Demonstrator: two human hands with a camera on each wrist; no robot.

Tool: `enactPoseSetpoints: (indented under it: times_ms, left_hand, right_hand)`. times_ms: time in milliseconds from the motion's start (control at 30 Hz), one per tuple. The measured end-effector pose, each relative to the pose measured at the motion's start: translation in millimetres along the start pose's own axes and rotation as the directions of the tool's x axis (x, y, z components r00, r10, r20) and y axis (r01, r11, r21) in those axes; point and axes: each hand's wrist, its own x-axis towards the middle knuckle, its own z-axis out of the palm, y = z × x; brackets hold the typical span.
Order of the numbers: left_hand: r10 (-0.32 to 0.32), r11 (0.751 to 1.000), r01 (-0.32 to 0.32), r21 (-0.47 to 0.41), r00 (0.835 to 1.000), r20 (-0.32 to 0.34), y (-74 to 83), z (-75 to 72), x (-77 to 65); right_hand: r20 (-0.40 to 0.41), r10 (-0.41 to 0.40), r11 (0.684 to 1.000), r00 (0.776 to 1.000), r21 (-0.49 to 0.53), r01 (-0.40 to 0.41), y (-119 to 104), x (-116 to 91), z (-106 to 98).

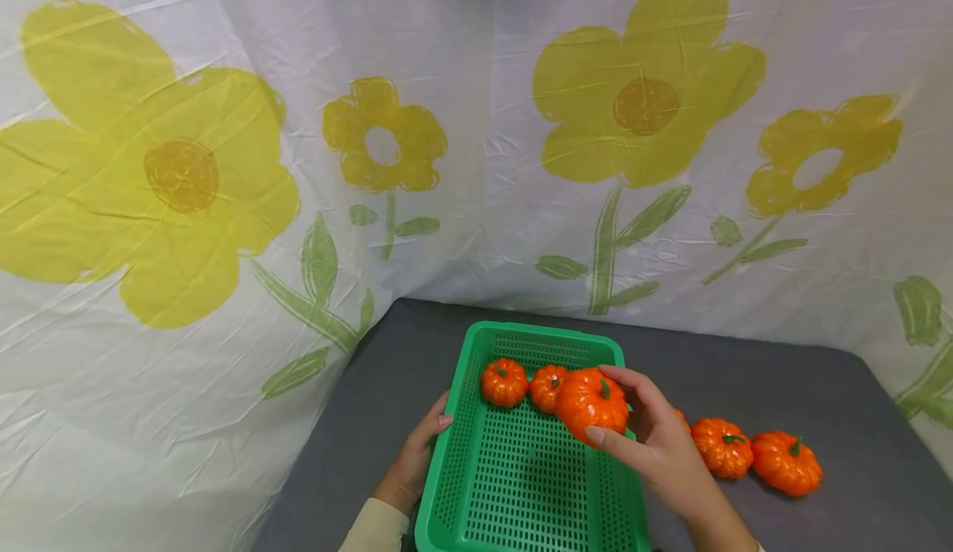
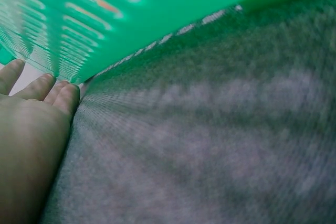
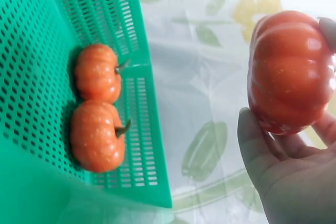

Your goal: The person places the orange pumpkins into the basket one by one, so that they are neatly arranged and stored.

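A green plastic basket (image 1: pixel 454 453) with slotted walls stands on the grey table. Along its left side lies my left hand (image 1: pixel 419 453), its fingers extended against the outer wall, as the left wrist view also shows. My right hand (image 1: pixel 663 444) grips a shiny orange mini pumpkin (image 1: pixel 591 407) with a green stem, between thumb and fingers, raised over the basket's right part. Inside, by the far wall, sit two more pumpkins, one at the left (image 1: pixel 504 383) and one beside it (image 1: pixel 547 388), partly hidden by the held one. Both show their stems in the right wrist view.
Right of the basket, several pumpkins lie in a row on the table (image 1: pixel 834 395), among them a middle one (image 1: pixel 722 448) and an outer one (image 1: pixel 787 463); another is mostly hidden behind my right hand. A white flower-printed curtain (image 1: pixel 476 163) hangs behind the table.
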Motion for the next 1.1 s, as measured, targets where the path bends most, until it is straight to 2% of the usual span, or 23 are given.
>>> enactPoseSetpoints:
  times_ms: [333, 500, 733, 1100]
  left_hand:
    - [0.001, 1.0, -0.001, 0.025, 1.0, -0.011, 0.6, 1.5, -0.4]
    - [-0.002, 1.0, 0.002, 0.015, 1.0, -0.004, 0.7, 0.1, -0.9]
    - [0.013, 0.998, -0.013, 0.062, 1.0, 0.004, -1.4, -1.8, -0.6]
    - [0.001, 0.999, -0.001, 0.036, 1.0, -0.013, -2.9, -1.6, -1.6]
  right_hand:
    - [0.065, 0.008, 0.997, 0.998, 0.073, -0.012, 7.5, 12.9, 14.4]
    - [0.046, 0.057, 0.995, 0.997, 0.085, -0.061, 7.0, 17.5, 21.8]
    - [0.043, 0.079, 0.993, 0.996, 0.086, -0.082, 8.9, 25.6, 32.1]
    - [0.066, 0.142, 0.983, 0.988, 0.111, -0.148, 13.6, 38.9, 49.1]
